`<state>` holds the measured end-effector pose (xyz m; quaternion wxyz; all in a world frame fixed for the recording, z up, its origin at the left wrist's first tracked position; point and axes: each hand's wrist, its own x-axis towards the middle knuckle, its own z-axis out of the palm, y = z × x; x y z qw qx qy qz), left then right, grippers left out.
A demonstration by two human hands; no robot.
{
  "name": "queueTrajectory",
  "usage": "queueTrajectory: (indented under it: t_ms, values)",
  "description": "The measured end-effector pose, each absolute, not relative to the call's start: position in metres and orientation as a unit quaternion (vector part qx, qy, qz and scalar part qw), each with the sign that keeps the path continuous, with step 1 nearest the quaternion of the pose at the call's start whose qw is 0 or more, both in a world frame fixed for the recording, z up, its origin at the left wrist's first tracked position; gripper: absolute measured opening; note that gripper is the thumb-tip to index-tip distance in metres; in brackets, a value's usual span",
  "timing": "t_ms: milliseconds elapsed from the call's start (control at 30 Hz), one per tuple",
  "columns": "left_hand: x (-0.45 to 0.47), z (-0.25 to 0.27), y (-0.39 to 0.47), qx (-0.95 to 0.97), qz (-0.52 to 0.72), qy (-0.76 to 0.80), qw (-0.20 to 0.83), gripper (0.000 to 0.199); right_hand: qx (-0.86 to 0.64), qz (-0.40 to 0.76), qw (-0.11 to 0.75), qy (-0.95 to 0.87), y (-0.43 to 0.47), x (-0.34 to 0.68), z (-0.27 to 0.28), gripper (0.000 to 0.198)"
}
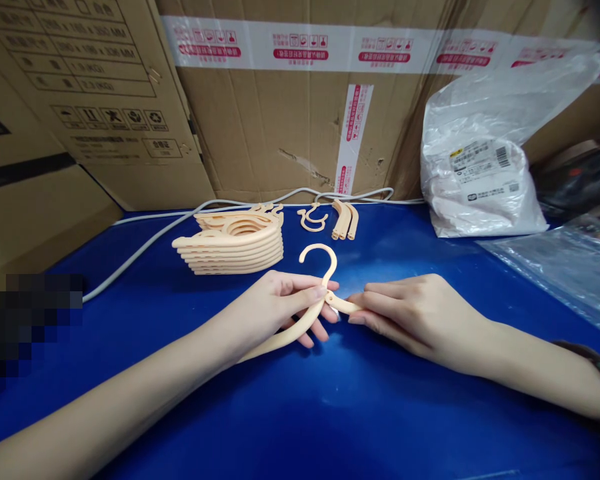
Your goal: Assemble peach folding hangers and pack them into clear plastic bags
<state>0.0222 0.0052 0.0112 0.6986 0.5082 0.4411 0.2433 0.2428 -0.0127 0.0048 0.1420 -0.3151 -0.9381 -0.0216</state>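
Cream hanger point(306, 323), pinched by left hand point(276, 297) and right hand point(423, 315), is above a blue table point(340, 420) before cardboard boxes point(255, 127).

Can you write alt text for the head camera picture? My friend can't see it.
A left hand holds a cream hanger below its hook while the right hand pinches an arm piece meeting it. Beyond them on a blue table are stacked hangers, loose hooks and curved pieces.
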Motion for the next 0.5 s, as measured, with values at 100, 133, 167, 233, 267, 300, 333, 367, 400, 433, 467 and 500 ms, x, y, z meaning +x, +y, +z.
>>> queueTrajectory:
  t_ms: [100, 133, 167, 233, 267, 300, 333, 367, 400, 433, 467, 500]
  values:
    - [0.0226, 0.0109, 0.0058, 0.510, 0.236, 0.440, 0.701, 0.026, -0.327, 0.010, 0.137, -0.935, -0.0131, 0.2423, 0.0047, 0.035]
    - [0.0227, 0.0108, 0.0060, 0.510, 0.235, 0.440, 0.700, 0.026, -0.332, 0.019, 0.135, -0.933, -0.0133, 0.2422, 0.0046, 0.034]
    - [0.0229, 0.0105, 0.0062, 0.511, 0.234, 0.441, 0.700, 0.026, -0.337, 0.026, 0.132, -0.932, -0.0135, 0.2421, 0.0046, 0.033]
    - [0.0233, 0.0097, 0.0065, 0.513, 0.234, 0.440, 0.699, 0.026, -0.345, 0.034, 0.130, -0.929, -0.0139, 0.2422, 0.0046, 0.032]
    - [0.0235, 0.0091, 0.0067, 0.516, 0.232, 0.439, 0.698, 0.026, -0.347, 0.036, 0.131, -0.928, -0.0141, 0.2423, 0.0047, 0.031]
    - [0.0236, 0.0084, 0.0068, 0.519, 0.230, 0.437, 0.697, 0.026, -0.349, 0.037, 0.132, -0.927, -0.0142, 0.2424, 0.0048, 0.030]
    - [0.0236, 0.0077, 0.0069, 0.523, 0.228, 0.435, 0.697, 0.026, -0.349, 0.036, 0.134, -0.927, -0.0143, 0.2425, 0.0050, 0.030]
    - [0.0235, 0.0071, 0.0069, 0.526, 0.224, 0.434, 0.696, 0.026, -0.347, 0.032, 0.137, -0.927, -0.0142, 0.2427, 0.0052, 0.030]
    - [0.0233, 0.0067, 0.0069, 0.530, 0.222, 0.432, 0.695, 0.026, -0.343, 0.028, 0.140, -0.928, -0.0141, 0.2428, 0.0054, 0.030]
    - [0.0230, 0.0065, 0.0068, 0.533, 0.220, 0.431, 0.694, 0.026, -0.339, 0.023, 0.144, -0.929, -0.0139, 0.2430, 0.0055, 0.030]
    - [0.0225, 0.0064, 0.0067, 0.536, 0.219, 0.429, 0.693, 0.026, -0.335, 0.020, 0.147, -0.931, -0.0136, 0.2432, 0.0056, 0.030]
    - [0.0220, 0.0064, 0.0066, 0.539, 0.218, 0.428, 0.692, 0.026, -0.331, 0.019, 0.150, -0.932, -0.0132, 0.2434, 0.0057, 0.031]
